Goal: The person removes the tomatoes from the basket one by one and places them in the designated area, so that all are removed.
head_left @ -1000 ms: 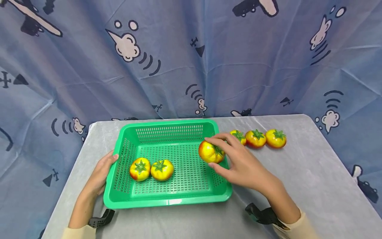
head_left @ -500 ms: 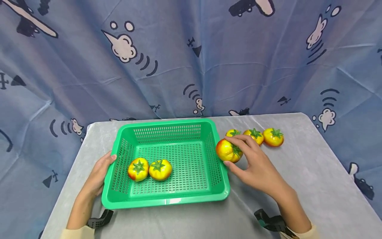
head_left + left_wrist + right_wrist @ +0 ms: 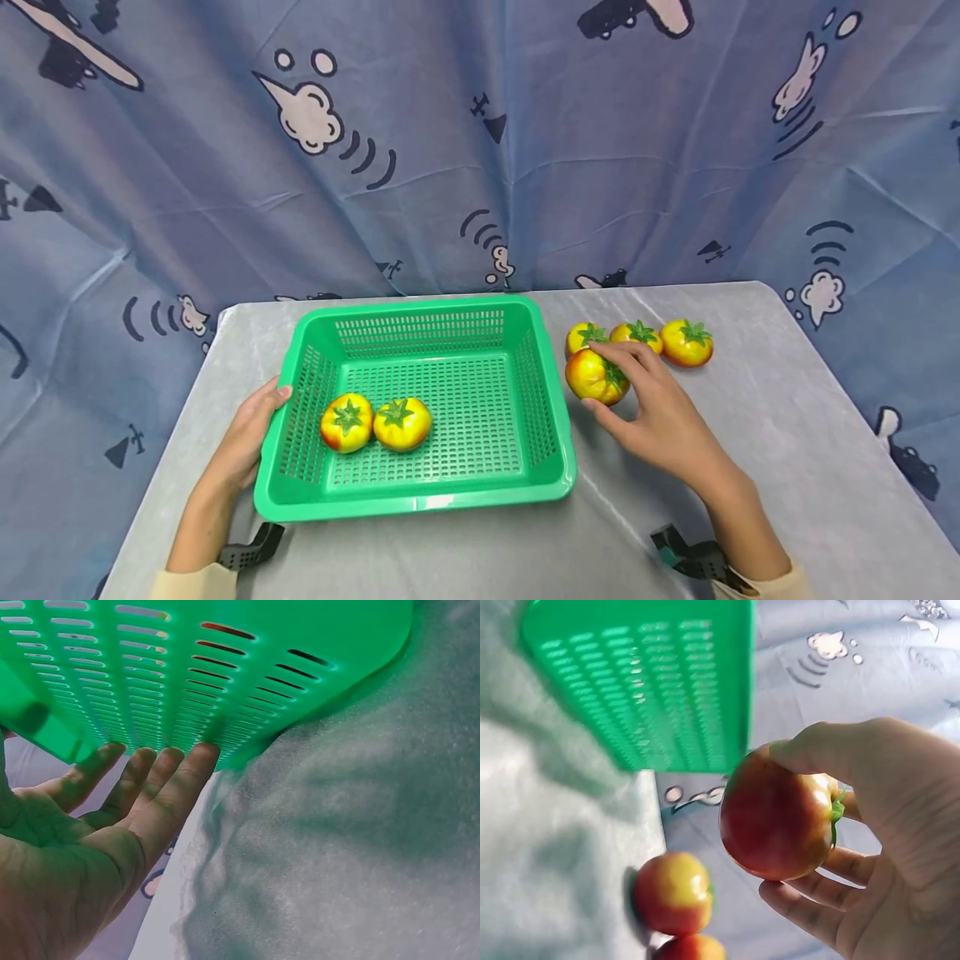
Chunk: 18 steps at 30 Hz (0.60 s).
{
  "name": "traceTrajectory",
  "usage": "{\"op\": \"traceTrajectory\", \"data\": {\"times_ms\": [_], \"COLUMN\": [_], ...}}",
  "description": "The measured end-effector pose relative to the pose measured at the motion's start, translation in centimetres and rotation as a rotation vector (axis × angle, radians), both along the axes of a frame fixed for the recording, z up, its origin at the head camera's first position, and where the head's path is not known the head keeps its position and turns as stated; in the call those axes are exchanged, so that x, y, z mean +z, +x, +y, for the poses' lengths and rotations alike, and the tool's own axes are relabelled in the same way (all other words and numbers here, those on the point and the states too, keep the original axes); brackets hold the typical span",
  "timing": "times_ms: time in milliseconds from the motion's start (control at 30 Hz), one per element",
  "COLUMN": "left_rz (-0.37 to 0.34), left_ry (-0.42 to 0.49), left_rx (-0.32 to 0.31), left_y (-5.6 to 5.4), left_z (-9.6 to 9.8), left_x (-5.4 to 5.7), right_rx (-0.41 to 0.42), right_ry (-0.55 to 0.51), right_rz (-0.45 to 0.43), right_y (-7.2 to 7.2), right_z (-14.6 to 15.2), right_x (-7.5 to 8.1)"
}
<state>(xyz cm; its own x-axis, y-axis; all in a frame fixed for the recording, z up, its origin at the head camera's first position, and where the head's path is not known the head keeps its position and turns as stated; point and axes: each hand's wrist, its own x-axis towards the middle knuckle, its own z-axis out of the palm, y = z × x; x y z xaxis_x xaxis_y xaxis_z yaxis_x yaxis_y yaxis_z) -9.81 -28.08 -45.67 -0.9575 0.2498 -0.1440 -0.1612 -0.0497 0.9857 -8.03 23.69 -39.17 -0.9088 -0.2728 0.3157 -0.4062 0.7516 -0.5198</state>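
A green plastic basket (image 3: 420, 503) stands on the table, with two red-and-yellow tomatoes (image 3: 402, 424) at the left of its floor. At its left side my left hand (image 3: 247, 433) holds the rim, thumb over the edge; in the left wrist view the fingers (image 3: 169, 780) touch the slotted outer wall. My right hand (image 3: 663, 417) grips a tomato (image 3: 592, 377) between thumb and fingers, just right of the basket. The right wrist view shows this held tomato (image 3: 776, 817) raised off the table, its green leafy top toward the palm.
Behind the right hand, three more tomatoes (image 3: 687, 343) sit in a row on the grey-white cloth of the table (image 3: 795, 433). A blue patterned curtain (image 3: 420, 167) hangs beyond the table's far edge. Each wrist wears a black strap (image 3: 251, 546).
My right hand has carried its tomato rightward, from over the basket's right side, across the rim, to outside it. The left hand stays on the basket.
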Motion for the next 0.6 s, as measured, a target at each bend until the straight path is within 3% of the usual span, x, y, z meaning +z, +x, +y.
{"op": "traceTrajectory", "data": {"times_ms": [133, 367, 600], "left_rz": [0.0, -0.024, -0.008], "left_ry": [-0.003, -0.012, -0.028], "left_rx": [0.017, -0.018, -0.001], "left_y": [0.0, 0.6, 0.0], "left_z": [0.1, 0.5, 0.0], "left_x": [-0.1, -0.9, -0.3], "right_rx": [-0.01, -0.037, -0.011], "right_ry": [0.01, 0.03, 0.03], "right_rz": [-0.012, -0.066, -0.046], "right_y": [-0.3, -0.1, -0.9], "right_z": [0.7, 2.0, 1.7], "right_x": [-1.1, -2.3, -3.0]}}
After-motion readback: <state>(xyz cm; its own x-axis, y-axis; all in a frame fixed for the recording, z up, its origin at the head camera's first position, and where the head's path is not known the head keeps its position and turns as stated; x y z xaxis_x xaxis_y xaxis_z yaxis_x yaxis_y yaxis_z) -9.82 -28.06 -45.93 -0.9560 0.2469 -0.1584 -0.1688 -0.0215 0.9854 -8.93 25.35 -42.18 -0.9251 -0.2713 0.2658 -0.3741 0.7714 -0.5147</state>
